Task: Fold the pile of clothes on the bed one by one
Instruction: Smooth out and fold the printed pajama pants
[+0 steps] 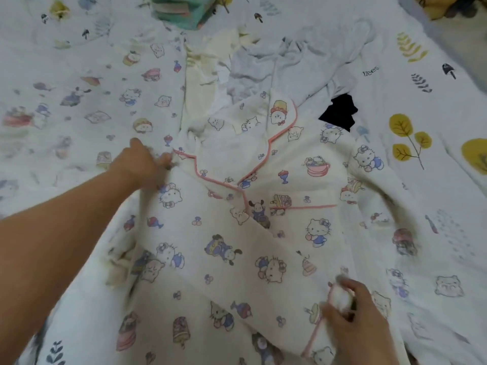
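Our left hand pinches the shoulder of the white cartoon-print pajama top with pink piping, spread mid-bed on the leaf-print bedsheet; our right hand grips its pink-edged front hem.

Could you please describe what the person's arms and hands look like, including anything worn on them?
Both are bare. The left hand shows with its whole forearm uncovered: no sleeve, watch or bracelet in view. The right hand shows only to the wrist, also with no glove or sleeve. Blur makes rings impossible to rule out.
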Motion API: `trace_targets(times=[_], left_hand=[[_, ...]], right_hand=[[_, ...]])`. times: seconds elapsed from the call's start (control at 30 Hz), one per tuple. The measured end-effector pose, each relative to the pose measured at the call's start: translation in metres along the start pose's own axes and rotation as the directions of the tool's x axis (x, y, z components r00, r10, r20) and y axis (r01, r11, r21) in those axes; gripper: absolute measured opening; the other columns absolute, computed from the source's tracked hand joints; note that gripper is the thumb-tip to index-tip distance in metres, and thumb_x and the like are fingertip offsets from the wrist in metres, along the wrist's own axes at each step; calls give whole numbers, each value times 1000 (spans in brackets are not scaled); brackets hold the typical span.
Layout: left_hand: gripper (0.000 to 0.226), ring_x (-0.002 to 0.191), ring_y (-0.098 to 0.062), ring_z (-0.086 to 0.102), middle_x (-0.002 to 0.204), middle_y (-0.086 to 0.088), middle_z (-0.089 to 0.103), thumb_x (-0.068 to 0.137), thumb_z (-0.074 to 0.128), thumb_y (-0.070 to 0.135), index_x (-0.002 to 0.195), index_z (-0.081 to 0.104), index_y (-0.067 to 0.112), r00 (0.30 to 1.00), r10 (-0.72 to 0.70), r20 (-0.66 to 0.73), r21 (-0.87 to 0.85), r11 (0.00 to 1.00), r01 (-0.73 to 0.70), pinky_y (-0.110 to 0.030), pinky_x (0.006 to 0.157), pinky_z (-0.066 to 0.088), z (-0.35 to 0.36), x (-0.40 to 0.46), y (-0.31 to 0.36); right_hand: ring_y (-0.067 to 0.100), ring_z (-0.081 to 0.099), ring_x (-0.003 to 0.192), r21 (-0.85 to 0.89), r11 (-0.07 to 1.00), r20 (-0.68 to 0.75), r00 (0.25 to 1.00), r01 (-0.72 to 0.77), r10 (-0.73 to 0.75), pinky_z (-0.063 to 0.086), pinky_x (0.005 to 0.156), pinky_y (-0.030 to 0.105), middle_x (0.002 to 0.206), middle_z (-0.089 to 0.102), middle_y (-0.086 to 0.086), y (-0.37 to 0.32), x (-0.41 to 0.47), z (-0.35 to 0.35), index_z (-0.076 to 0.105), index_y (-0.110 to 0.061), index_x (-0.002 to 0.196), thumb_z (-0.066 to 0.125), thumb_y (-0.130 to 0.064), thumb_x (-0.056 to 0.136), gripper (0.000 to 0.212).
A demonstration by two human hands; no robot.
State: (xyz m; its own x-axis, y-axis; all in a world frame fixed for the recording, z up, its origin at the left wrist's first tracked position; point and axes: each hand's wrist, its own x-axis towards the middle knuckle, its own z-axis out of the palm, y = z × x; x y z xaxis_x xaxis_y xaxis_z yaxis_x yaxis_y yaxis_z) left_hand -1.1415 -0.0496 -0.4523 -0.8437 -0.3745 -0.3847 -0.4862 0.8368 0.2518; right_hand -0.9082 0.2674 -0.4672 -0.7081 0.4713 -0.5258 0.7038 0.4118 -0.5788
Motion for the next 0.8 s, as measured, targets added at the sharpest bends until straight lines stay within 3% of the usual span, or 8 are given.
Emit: trace_targets(times=[0.13,0.23,0.33,0.43,0.5,0.6,0.7,0.8], left_hand=[[64,110,-41,51,118,-24,54,83,68,27,127,34,-3,994,-26,103,55,998,20,-40,87,42,32,-13,-27],[29,70,-34,53,82,-16,54,88,60,14,105,40,3,995,35,-89,-4,999,-36,-37,54,42,28,-26,-35],[41,87,-45,52,102,-29,51,86,54,5,124,38,-2,929,177,-324,136,981,-140,-48,68,41,30,-40,-28],[52,105,-48,48,123,-34,46,84,47,19,130,42,-5,787,470,-399,214,883,-418,-56,84,39,50,-78,-8],[58,115,-45,47,132,-29,45,85,38,35,131,44,1,737,611,-288,225,791,-568,-58,92,37,81,-112,2],[65,132,-38,29,147,-18,34,92,23,55,142,32,15,704,709,31,385,642,-663,-58,106,22,137,-151,-10],[71,133,-35,25,147,-15,35,92,9,64,148,20,21,695,692,195,480,550,-683,-54,108,12,161,-152,-34],[69,121,-44,47,134,-21,50,91,18,58,139,40,14,761,588,274,475,605,-639,-59,89,43,153,-154,-18]], right_hand=[[17,60,69,-24,999,-47,999,27,-28,40,63,28,70,65,-2,8,1,-5,63,-22,92,74,-12,76,22],[23,57,69,-99,994,-6,999,45,-46,37,59,30,68,61,5,9,4,-7,56,-14,90,69,-18,81,16],[36,57,76,-357,917,-239,932,177,-273,40,61,34,85,60,17,11,3,6,56,-6,108,47,-22,80,33],[42,50,102,-525,760,-236,792,384,-563,49,78,52,117,49,28,10,-5,28,52,0,123,54,-25,72,57],[38,34,128,-593,623,-67,740,510,-670,34,101,55,136,39,26,16,-5,43,37,-5,139,59,-28,73,74],[26,-2,146,-661,497,159,753,561,-638,8,111,52,147,32,19,43,4,57,17,-15,149,32,-48,91,69],[23,9,145,-672,509,246,811,538,-531,13,108,54,146,39,12,59,15,53,26,-20,148,12,-56,95,65],[24,26,139,-642,504,317,799,577,-511,29,106,59,148,36,9,40,18,40,36,-19,142,37,-49,89,62]])
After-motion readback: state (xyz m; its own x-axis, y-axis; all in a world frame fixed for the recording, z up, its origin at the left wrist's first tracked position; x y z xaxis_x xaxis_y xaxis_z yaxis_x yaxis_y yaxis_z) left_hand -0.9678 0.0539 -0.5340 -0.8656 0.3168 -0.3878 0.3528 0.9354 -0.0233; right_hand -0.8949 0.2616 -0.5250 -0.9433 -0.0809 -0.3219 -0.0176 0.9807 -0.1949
